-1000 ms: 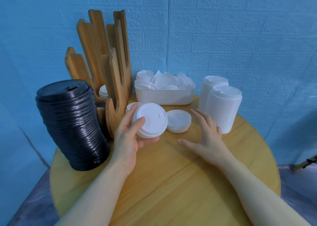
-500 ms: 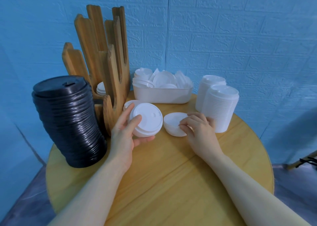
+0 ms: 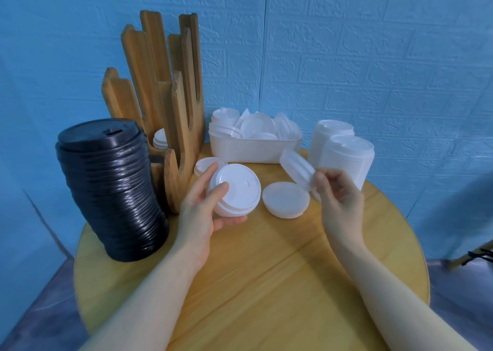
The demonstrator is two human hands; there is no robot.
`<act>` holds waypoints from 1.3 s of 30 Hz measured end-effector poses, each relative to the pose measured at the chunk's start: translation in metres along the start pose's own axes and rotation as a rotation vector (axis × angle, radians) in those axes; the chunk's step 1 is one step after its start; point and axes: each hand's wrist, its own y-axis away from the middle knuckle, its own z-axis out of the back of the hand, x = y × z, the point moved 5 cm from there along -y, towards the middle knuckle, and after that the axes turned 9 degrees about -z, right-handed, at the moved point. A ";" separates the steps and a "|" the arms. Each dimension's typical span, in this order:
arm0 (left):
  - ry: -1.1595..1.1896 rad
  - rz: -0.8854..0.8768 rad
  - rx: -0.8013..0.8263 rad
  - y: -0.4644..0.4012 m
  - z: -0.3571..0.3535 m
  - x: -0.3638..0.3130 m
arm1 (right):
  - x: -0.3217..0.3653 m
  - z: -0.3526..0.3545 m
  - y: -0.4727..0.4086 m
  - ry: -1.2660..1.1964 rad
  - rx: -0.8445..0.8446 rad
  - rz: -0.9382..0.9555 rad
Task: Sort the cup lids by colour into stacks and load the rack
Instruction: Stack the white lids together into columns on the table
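My left hand [image 3: 198,209] grips a short stack of white lids [image 3: 236,189] just above the table, thumb on top. My right hand [image 3: 337,196] pinches a single white lid [image 3: 296,168] by its rim and holds it tilted in the air. Below it, another small pile of white lids [image 3: 285,200] lies upside down on the table. A white lid [image 3: 206,164] sits behind my left hand, beside the wooden rack [image 3: 170,105]. Inside the rack a few white lids [image 3: 160,138] show. A tall black lid stack [image 3: 112,188] stands at the left.
A white tub [image 3: 253,148] full of loose white lids sits at the back against the blue wall. Two tall white lid stacks [image 3: 344,156] stand at the back right. The round wooden table [image 3: 266,270] drops off on every side.
My right hand reached onto the upside-down pile, took one white lid off it and lifted it up and to the right. My left hand kept hold of its stack.
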 end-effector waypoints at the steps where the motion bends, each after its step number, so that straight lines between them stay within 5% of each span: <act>1: -0.010 -0.008 0.010 0.000 -0.001 0.001 | -0.001 0.002 -0.002 -0.091 -0.007 -0.041; 7: -0.072 -0.055 0.087 0.002 -0.006 0.001 | -0.016 -0.017 -0.002 -0.611 0.290 -0.500; 13: -0.139 -0.082 0.188 0.008 -0.016 -0.001 | -0.019 -0.031 0.011 -0.563 0.552 -0.570; 17: -0.136 -0.086 0.165 0.006 -0.012 -0.003 | -0.018 -0.030 0.013 -0.276 0.498 -0.398; 20: -0.144 -0.036 0.168 0.007 -0.011 -0.002 | -0.004 -0.021 0.010 -0.051 0.388 -0.019; 25: -0.194 -0.002 0.219 0.009 -0.014 0.001 | 0.007 -0.029 0.029 0.346 0.706 0.402; 27: -0.199 -0.005 0.217 0.009 -0.012 0.000 | 0.004 -0.035 0.032 0.492 0.741 0.458; 31: -0.166 -0.016 0.223 0.009 -0.012 -0.002 | 0.004 -0.037 0.032 0.617 0.549 0.538; 35: -0.166 -0.011 0.347 0.016 -0.024 0.000 | 0.004 -0.038 0.032 0.632 0.329 0.409; 39: -0.169 -0.035 0.341 0.016 -0.024 0.001 | 0.003 -0.037 0.032 0.669 0.283 0.378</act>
